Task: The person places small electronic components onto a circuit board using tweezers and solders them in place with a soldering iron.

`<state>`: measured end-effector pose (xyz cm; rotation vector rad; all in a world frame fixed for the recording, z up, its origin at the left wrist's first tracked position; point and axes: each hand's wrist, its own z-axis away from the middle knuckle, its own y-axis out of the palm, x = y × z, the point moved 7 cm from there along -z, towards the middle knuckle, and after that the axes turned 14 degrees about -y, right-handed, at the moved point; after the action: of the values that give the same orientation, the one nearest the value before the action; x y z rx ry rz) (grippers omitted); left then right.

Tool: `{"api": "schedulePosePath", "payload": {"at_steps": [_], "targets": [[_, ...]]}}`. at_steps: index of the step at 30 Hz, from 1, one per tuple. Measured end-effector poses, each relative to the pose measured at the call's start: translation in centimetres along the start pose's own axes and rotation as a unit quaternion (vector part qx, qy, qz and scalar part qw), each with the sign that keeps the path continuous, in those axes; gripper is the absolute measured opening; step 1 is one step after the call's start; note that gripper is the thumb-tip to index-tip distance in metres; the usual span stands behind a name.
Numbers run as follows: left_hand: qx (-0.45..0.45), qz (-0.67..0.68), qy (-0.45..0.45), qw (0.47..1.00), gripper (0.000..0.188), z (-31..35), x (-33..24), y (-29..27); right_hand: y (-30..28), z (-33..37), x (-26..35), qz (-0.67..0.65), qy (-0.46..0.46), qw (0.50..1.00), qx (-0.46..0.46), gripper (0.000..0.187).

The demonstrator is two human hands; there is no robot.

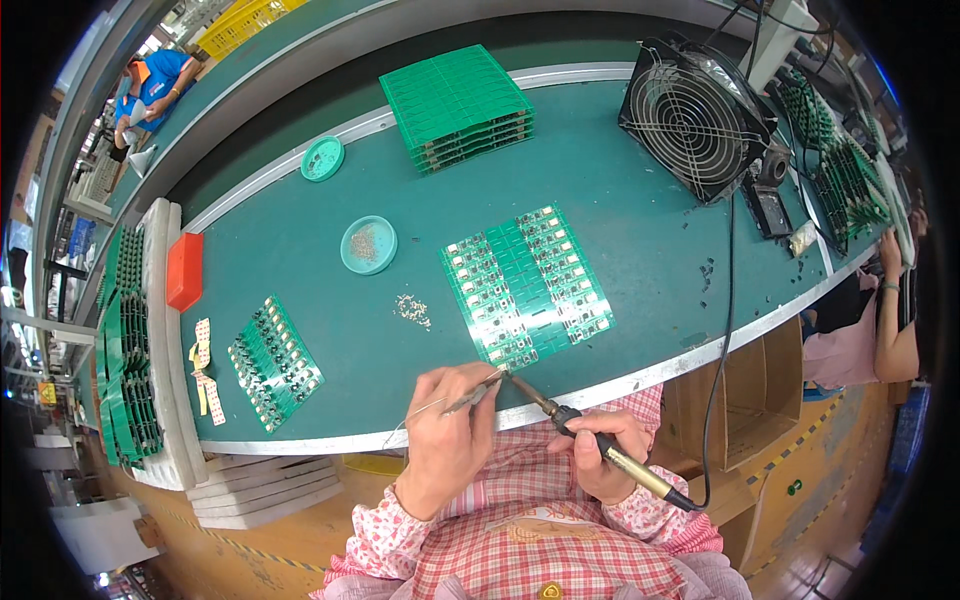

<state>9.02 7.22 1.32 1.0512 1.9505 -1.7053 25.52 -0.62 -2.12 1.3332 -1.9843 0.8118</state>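
Head view shows our green bench, where a large panel of green circuit boards lies near the front edge. Just beside its near corner, our right hand is wrapped around a soldering iron, tip pointing toward the panel's corner. Our left hand pinches a thin solder wire, its end meeting the iron's tip.

Bright even overhead light, soft faint shadows on surface, sharp centre, heavy fisheye bend, black vignette at corners.
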Motion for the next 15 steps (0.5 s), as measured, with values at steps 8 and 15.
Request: {"api": "schedulePosePath", "payload": {"at_steps": [8, 15], "targets": [[0.005, -0.006, 0.000, 1.000, 0.026, -0.1, -0.2, 0.0, -1.6, 1.1, -0.5, -0.026, 0.091, 0.994, -0.061, 0.016], [0.004, -0.008, 0.003, 1.000, 0.027, -0.1, -0.2, 0.0, -2.8, 0.4, -0.4, -0.013, 0.059, 0.994, -0.091, 0.020]]}}
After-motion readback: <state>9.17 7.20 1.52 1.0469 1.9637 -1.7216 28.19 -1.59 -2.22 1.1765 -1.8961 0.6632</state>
